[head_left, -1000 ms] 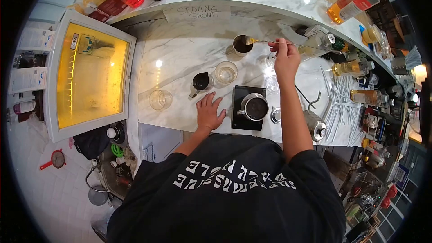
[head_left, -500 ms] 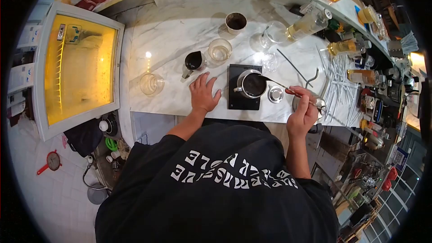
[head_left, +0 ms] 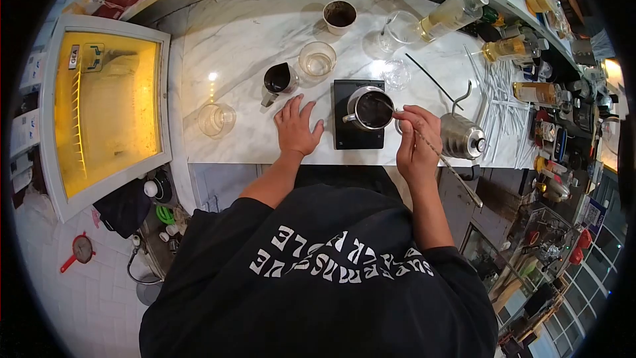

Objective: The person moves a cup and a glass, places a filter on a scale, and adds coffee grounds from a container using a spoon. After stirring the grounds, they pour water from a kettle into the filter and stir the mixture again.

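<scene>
My right hand (head_left: 417,142) pinches a long twisted-handled bar spoon (head_left: 460,182). The spoon's far end dips into dark contents inside a metal cup (head_left: 352,103) with a side handle. That cup stands on a flat black scale (head_left: 342,93). My left hand (head_left: 297,130) lies flat on the marble counter with its fingers spread, holding nothing. Just beyond its fingertips is a small pitcher (head_left: 279,78) of dark liquid. A clear glass (head_left: 317,59) stands beside the pitcher. The lidded object seen earlier near the scale is hidden behind my right hand.
A steel gooseneck kettle (head_left: 460,138) stands right of my right hand, near loose white straws (head_left: 503,103). Farther back are a paper cup (head_left: 340,17) and a clear bottle (head_left: 452,16). Another glass (head_left: 216,120) sits left, near a yellow-lit glass-doored cabinet (head_left: 109,106).
My right hand has moved left, closer to the metal cup, and the spoon's handle now points down toward the counter's front edge. My left hand stays flat. The whole view has shifted slightly.
</scene>
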A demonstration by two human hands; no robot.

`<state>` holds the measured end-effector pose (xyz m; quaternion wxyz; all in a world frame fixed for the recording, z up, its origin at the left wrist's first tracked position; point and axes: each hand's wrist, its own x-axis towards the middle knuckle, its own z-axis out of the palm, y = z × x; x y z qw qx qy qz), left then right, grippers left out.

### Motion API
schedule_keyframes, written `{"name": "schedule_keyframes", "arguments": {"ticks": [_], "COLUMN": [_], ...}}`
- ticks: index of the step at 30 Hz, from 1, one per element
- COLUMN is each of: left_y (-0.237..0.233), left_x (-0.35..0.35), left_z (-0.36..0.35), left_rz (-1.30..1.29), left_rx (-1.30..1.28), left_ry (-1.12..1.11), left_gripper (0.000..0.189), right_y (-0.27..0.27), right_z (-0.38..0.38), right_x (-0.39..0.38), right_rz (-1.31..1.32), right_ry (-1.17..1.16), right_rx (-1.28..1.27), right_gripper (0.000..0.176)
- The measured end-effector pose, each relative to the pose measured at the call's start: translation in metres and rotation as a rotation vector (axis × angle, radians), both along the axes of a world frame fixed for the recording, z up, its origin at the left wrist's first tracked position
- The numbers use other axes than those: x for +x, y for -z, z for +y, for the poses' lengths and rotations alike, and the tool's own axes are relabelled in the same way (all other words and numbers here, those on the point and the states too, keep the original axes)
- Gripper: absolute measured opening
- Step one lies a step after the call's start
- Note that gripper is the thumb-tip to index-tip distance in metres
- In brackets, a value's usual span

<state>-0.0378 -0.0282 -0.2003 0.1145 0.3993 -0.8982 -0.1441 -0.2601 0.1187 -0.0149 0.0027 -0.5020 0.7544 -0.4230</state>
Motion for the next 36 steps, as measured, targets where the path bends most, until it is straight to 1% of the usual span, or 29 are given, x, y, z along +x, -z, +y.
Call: {"name": "schedule_keyframes", "arguments": {"ticks": [3, 9, 18, 24, 28, 29, 32, 35, 36], "left_y": [-0.002, 0.0, 0.004, 0.005, 0.003, 0.003, 0.004, 0.003, 0.002], "left_x": [0.0, 0.0, 0.0, 0.001, 0.001, 0.001, 0.0, 0.001, 0.0], "left_z": [0.0, -0.001, -0.002, -0.003, -0.003, -0.002, -0.004, -0.002, -0.002], "left_rz": [-0.007, -0.01, -0.004, 0.008, 0.0, -0.003, -0.007, -0.008, -0.007], "left_rx": [0.002, 0.004, 0.01, -0.003, -0.012, -0.007, -0.002, 0.0, -0.002], "left_ry": [0.001, 0.0, 0.016, 0.028, 0.029, 0.028, 0.027, 0.029, 0.029], "left_gripper": [0.057, 0.057, 0.058, 0.058, 0.056, 0.056, 0.056, 0.056, 0.056], "right_y": [0.001, 0.002, 0.01, 0.013, 0.012, 0.015, 0.017, 0.02, 0.021], "right_z": [0.007, 0.007, 0.013, 0.002, 0.006, 0.01, 0.015, 0.006, 0.006], "right_x": [0.003, 0.017, 0.024, 0.036, 0.038, 0.039, 0.048, 0.052, 0.051], "right_rz": [-0.012, -0.042, -0.002, -0.002, 0.013, 0.007, 0.006, -0.005, -0.006], "right_ry": [0.053, 0.076, 0.187, 0.182, 0.268, 0.278, 0.262, 0.248, 0.255], "right_rx": [0.008, 0.001, -0.021, -0.028, -0.03, -0.026, 0.009, -0.043, -0.043], "right_gripper": [0.011, 0.012, 0.013, 0.014, 0.014, 0.014, 0.024, 0.016, 0.016]}}
